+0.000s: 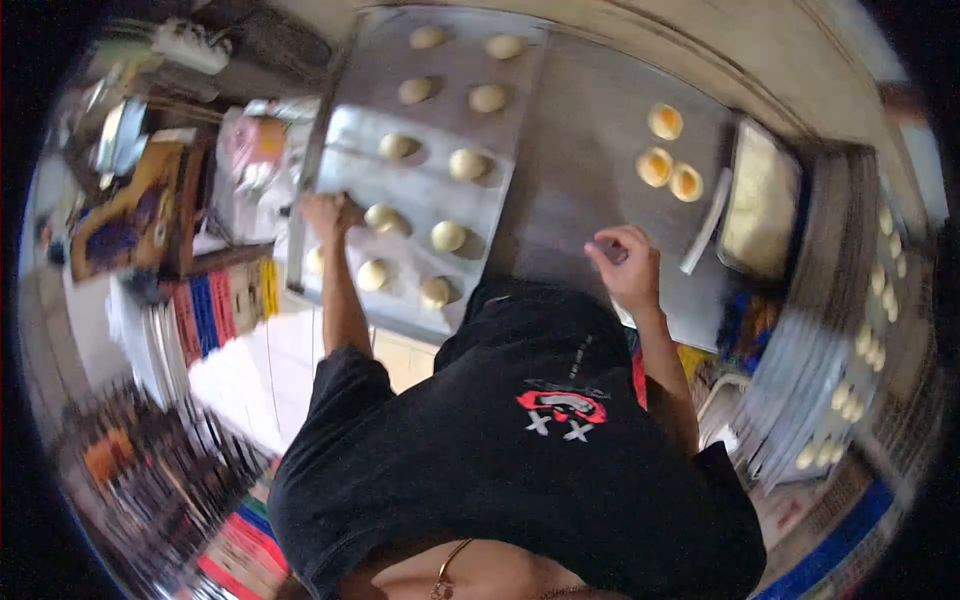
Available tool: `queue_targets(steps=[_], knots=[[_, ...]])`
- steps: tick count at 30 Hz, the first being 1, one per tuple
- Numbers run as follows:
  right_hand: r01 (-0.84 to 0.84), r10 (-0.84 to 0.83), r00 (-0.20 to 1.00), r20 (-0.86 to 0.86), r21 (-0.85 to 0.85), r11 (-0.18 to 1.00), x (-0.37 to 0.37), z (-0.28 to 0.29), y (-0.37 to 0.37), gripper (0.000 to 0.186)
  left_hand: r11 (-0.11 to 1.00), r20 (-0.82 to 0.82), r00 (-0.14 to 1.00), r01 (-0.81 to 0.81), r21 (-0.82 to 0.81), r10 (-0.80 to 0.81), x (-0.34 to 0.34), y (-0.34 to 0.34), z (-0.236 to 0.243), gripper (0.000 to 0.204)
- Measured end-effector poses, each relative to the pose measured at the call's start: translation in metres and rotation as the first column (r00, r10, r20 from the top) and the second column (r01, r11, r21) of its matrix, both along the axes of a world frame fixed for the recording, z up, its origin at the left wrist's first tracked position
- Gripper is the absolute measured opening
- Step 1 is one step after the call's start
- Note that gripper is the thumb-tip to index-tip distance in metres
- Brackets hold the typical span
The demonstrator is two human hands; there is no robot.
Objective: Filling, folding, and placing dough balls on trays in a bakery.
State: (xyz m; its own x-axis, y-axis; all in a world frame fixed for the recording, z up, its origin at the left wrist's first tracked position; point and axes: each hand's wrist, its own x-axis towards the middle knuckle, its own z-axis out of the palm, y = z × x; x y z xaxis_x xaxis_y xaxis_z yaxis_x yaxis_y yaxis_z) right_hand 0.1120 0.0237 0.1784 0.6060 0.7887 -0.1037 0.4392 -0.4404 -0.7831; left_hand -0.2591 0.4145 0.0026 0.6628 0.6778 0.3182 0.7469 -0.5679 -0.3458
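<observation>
Dough balls (468, 164) lie mostly in two columns on a metal tray (350, 100), spaced apart, probably so that they do not stick together. Being round, they have no long axis and point nowhere; the columns run away from the person along the tray's length, leaning slightly right at the far end. At the tray's left edge is the left hand (330, 213), its fingers curled; whether it grips the rim or something beneath, I cannot tell. Right of the tray, over the worktop (580, 180), hovers the right hand (628, 265), half closed, thumb and fingers bent into a loose ring with nothing visible inside, a shape that suits small soft pieces. Farther right of the tray lie three flat rounds (665, 121) with orange middles, apparently kept separate from the balls. Farther still from the tray, a pale strip (706, 225) slants beside a dark-rimmed pan (798, 222), seemingly placed within the right hand's reach.
</observation>
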Motion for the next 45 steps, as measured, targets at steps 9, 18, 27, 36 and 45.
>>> queue_targets(steps=[9, 18, 27, 36, 45], knots=[[0.629, -0.561, 0.696, 0.448, -0.004, 0.777, 0.141, -0.145, -0.084, 0.013, 0.795, -0.055, 0.858, -0.497, -0.347, 0.511, 0.059, -0.021, 0.064, 0.048], [0.383, -0.334, 0.831, 0.445, -0.022, 0.923, 0.196, -0.137, -0.042, 0.014, 0.835, 0.789, 0.59, 0.339, -0.433, 0.17, 0.179, -0.098, 0.099, 0.049], [0.548, -0.384, 0.834, -0.396, 0.515, 0.66, 0.078, 0.043, -0.014, 0.013, -0.6, -0.079, 0.599, 0.8, 0.015, 0.797, 0.329, -0.257, 0.138, 0.056], [0.551, -0.494, 0.834, -0.245, 0.338, 0.762, 0.016, 0.052, -0.009, 0.034, -0.558, 0.3, 0.597, 0.802, -0.211, 0.744, 0.336, -0.304, 0.207, 0.079], [0.141, -0.245, 0.954, 0.175, 0.459, 0.877, -0.007, 0.119, -0.025, 0.046, -0.311, 0.492, 0.325, 0.944, -0.112, 0.808, 0.282, -0.298, 0.25, 0.041]])
